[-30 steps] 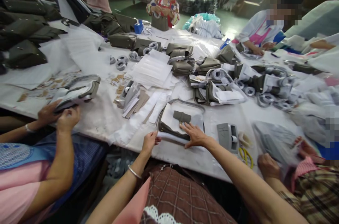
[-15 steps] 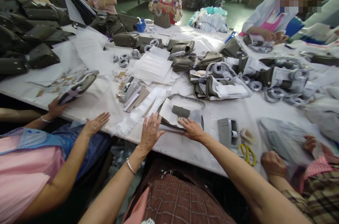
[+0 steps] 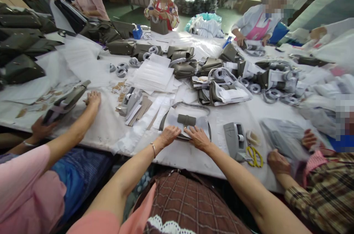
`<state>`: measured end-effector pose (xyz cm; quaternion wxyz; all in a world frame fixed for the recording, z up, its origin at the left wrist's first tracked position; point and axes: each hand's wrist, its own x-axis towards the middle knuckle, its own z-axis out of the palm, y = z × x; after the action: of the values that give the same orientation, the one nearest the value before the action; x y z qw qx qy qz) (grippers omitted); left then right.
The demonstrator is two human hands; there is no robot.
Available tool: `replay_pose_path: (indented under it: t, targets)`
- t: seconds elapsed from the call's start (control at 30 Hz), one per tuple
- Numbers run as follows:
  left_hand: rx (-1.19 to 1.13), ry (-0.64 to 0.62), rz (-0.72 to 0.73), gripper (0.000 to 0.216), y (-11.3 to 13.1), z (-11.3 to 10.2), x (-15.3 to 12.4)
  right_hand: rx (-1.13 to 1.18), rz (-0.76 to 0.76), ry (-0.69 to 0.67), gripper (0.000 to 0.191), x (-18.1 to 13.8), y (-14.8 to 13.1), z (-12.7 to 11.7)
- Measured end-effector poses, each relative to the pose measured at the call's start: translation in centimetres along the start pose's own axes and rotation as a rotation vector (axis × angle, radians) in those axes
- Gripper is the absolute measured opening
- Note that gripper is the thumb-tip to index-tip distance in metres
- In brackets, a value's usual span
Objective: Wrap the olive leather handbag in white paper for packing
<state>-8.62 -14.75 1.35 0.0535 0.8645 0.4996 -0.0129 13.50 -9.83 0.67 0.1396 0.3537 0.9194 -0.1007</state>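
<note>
A dark olive handbag (image 3: pixel 208 133) lies flat on the table before me, its wrapped strap (image 3: pixel 190 105) looped at the far side. A white sheet (image 3: pixel 173 117) covers most of its front, with an olive flap tab (image 3: pixel 186 119) on top and a small gold clasp below the tab. At the near left part of the bag, my left hand (image 3: pixel 169 135) has its fingers bent together over the sheet's edge. My right hand (image 3: pixel 198 138) rests on the near right part, fingers spread, fingertips close to the clasp. Both sets of fingertips are almost touching.
Right of the bag stand a grey tape dispenser (image 3: pixel 234 140), a tape roll (image 3: pixel 252 137) and yellow-handled scissors (image 3: pixel 254 157). Cards (image 3: pixel 138 110) and white sheets (image 3: pixel 153 73) lie to the left. Wrapped bags (image 3: pixel 229 92) are beyond. Co-workers' hands (image 3: pixel 93 99) are on both sides.
My left hand has come down from above the bag's left side onto the sheet, beside my right hand. The left co-worker's hand has reached farther forward. The view has shifted slightly.
</note>
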Motion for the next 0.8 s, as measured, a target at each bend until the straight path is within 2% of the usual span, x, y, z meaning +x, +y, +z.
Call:
replay_pose_path:
  t: [0.17,0.27,0.4,0.53,0.67,0.8]
  targets:
    - [-0.002,0.062,-0.001,0.040,0.9,1.1,0.1,-0.047,-0.013,0.089,0.072,-0.2,0.0,2.1]
    - [0.024,0.187,0.056,0.043,1.6,2.8,-0.2,-0.082,-0.016,0.135,0.076,-0.4,0.3,3.4]
    - [0.053,0.327,0.147,0.047,2.6,5.1,-0.7,-0.097,-0.035,0.153,0.070,-0.5,0.5,4.2]
    - [0.043,0.299,0.136,0.052,2.5,6.3,-1.0,-0.052,-0.021,0.112,0.068,-0.2,0.8,3.2]
    - [0.011,0.246,0.124,0.055,2.2,6.4,-0.9,0.007,-0.089,0.069,0.069,-0.6,1.9,2.2]
    - [0.016,0.208,0.170,0.055,2.7,5.5,-1.0,-0.015,-0.126,0.149,0.071,-1.5,2.9,3.4]
